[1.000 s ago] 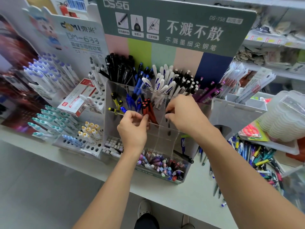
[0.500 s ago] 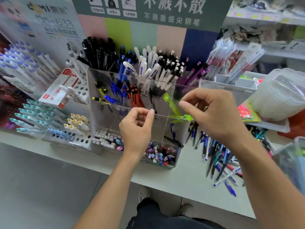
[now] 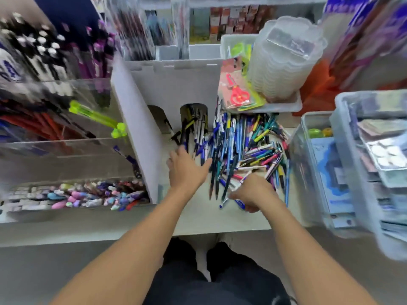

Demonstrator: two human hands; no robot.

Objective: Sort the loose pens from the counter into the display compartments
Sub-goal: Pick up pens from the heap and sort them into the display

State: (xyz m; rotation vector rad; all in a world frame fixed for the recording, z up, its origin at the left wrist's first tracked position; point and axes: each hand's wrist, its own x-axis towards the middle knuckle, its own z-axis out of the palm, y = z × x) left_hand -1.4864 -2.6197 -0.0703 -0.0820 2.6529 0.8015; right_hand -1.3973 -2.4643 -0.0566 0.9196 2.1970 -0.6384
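Both hands reach over the pale counter [image 3: 198,216] into a heap of loose pens. Left hand [image 3: 187,170] is spread flat, fingers straight, its tips touching the near-left edge of the heap and gripping nothing. Right hand [image 3: 253,192] is curled, knuckles up, at the heap's near edge; pens lie under its fingers, but motion blur hides whether it pinches one.

Left of both hands stands the large clear acrylic display rack [image 3: 66,146], its compartments holding upright black, white, purple and red pens, with a neon-green pen [image 3: 94,116] lying across one upper compartment and small pastel erasers [image 3: 77,197] in the lowest tray. Just beyond the left hand rises a white cardboard stand with arched openings [image 3: 171,84], pens poking from one arch. Right of the right hand sit clear plastic storage bins [image 3: 319,172]. Beyond the heap, a stack of scalloped translucent containers [image 3: 284,60] sits beside packaged red scissors [image 3: 237,95].

The multicoloured pile of loose pens [image 3: 248,146], mostly blue, lies on the counter just ahead of both hands.
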